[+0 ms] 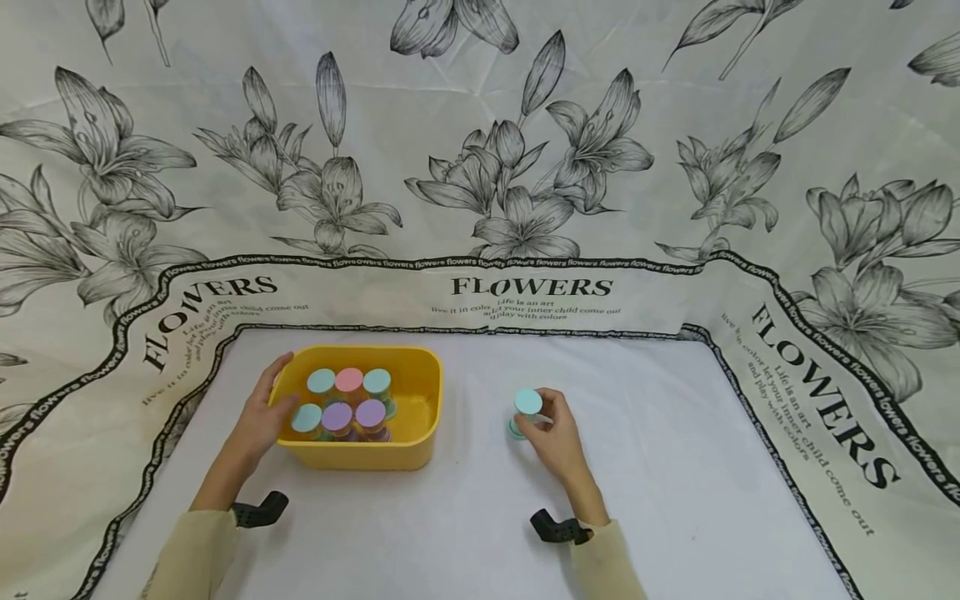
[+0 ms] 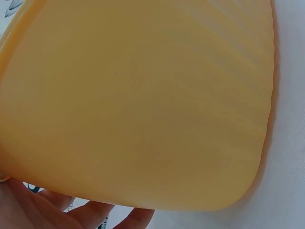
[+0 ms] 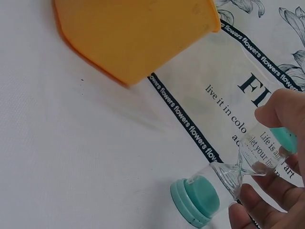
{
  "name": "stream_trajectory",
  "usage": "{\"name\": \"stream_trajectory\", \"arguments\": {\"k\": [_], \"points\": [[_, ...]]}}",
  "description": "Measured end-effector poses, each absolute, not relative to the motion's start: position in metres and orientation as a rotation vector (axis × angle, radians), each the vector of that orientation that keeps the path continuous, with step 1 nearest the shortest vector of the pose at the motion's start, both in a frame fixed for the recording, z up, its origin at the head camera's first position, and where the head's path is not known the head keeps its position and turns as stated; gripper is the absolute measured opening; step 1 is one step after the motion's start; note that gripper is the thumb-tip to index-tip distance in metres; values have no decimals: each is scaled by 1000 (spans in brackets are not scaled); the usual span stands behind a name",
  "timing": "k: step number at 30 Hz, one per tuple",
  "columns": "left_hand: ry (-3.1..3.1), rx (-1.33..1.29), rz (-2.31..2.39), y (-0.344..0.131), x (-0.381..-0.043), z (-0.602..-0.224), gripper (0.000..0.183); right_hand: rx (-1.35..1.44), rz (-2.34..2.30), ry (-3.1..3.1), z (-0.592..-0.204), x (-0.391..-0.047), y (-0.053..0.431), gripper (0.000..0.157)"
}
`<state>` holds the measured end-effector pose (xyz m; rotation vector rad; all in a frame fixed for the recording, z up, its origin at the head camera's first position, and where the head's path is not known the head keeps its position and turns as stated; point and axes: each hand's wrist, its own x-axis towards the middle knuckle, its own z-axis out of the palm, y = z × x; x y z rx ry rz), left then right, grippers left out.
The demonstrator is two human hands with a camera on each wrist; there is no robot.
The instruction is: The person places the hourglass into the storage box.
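A yellow plastic bin [image 1: 360, 455] stands at the left of the white cloth. My left hand [image 1: 258, 417] holds its left side, thumb at the rim and fingers along the outer wall; the left wrist view shows the fingers [image 2: 93, 212] partly behind the wall. Several sand timers with teal, pink [image 1: 348, 380] and purple [image 1: 337, 416] caps stand upright in the bin's left and middle. To the right of the bin, my right hand [image 1: 558, 442] pinches a teal-capped sand timer [image 3: 240, 167] near its upper end. Teal sand fills its lower bulb. Whether its base touches the cloth, I cannot tell.
A white cloth [image 1: 465, 525] covers the tabletop. Behind and at both sides rises a flower-printed fabric [image 1: 525, 300] with a black lettered border. Each wrist carries a black camera mount [image 1: 260, 509].
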<state>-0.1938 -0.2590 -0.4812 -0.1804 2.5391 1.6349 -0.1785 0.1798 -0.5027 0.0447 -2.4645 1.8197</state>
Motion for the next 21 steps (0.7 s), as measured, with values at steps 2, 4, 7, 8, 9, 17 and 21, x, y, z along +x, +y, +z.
{"name": "stream_trajectory", "arguments": {"k": [2,4,7,8,9,17,21], "points": [[2542,-179,1637,-259,-194,-481,72,57,1826,-2452,-503,-179,180,47],[2539,-182,1637,-260,-193,-480,72,69,1827,-2444,-505,-179,181,47],[2537,-179,1631,-260,-193,-481,72,85,1824,-2441,-506,-180,181,48],[2535,-177,1629,-260,-193,-481,73,91,1821,-2442,-507,-180,182,48],[2535,-176,1627,-261,-193,-481,72,101,1818,-2442,-507,-179,182,48],[2548,-189,1616,-259,-192,-480,73,119,1790,-2450,-504,-180,183,48],[2543,-187,1621,-259,-192,-480,73,91,1798,-2444,-517,-186,186,49]]}}
